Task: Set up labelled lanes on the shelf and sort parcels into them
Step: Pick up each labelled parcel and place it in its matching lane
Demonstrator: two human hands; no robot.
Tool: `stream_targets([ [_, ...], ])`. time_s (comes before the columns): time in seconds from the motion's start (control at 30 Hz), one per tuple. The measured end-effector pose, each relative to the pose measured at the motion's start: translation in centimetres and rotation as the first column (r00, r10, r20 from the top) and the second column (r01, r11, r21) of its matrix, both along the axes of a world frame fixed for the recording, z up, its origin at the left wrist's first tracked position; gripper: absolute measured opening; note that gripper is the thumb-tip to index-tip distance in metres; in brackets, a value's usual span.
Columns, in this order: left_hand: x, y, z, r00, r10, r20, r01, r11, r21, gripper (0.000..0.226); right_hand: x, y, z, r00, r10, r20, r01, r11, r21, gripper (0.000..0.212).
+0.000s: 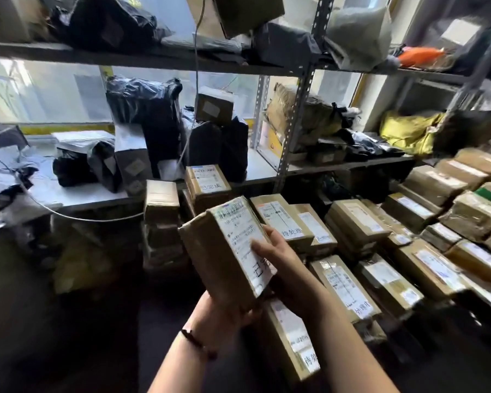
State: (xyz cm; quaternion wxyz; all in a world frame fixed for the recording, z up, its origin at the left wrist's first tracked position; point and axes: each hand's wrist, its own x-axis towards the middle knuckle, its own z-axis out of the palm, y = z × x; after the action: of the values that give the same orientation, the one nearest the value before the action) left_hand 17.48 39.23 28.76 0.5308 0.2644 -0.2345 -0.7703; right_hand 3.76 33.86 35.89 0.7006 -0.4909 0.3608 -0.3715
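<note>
Brown cardboard fills the head view, the only one given. A parcel (210, 251) sits in the middle, held up in front of the person by both hands. The left hand (219, 310) cups its near, lower end, with the fingers curled under and around the bottom edge. The right hand (281, 262) grips the right side, with the thumb (257, 246) pressed flat on the white label (238, 236) and partly covering some handwritten characters. The parcel's long axis runs away from the person, and its far end tips up towards the shelf (338, 163). Just beyond that far end, slightly left and higher, a labelled box (207, 181) tops a short stack. Its handwritten mark seems to begin with the same character, so that stack is probably the lane this parcel belongs in. If so, the coming move is a short push forward along the parcel's own length, and the left hand lies on that side. More boxes (343, 282) with different marks lie in rows to the right, well away from that line. Black bags (153, 109) crowd the shelf boards behind.
</note>
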Motion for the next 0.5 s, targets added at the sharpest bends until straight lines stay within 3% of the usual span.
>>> stream_targets([
  [0.13,-1.6,0.2,1.2,0.951,0.026,0.307,-0.025,1.000,-0.006,0.037,-2.9,1.6,0.0,0.995,0.045,0.092,-0.047,0.999,0.026,0.054],
  [0.23,-2.2,-0.7,1.7,0.838,0.109,0.534,-0.088,0.994,-0.065,0.031,-5.8,1.5,-0.5,0.989,0.047,0.140,-0.060,0.994,0.094,0.063],
  [0.37,-4.3,-1.7,5.2,0.842,0.202,0.500,-0.154,0.979,-0.135,0.019,-9.2,0.1,1.1,0.985,-0.102,0.136,0.095,0.994,0.055,0.060],
  [0.5,-10.2,-3.2,7.4,0.857,0.257,0.446,-0.191,0.963,-0.188,0.042,-15.4,-0.3,2.4,0.936,-0.322,0.141,0.325,0.946,0.008,0.034],
])
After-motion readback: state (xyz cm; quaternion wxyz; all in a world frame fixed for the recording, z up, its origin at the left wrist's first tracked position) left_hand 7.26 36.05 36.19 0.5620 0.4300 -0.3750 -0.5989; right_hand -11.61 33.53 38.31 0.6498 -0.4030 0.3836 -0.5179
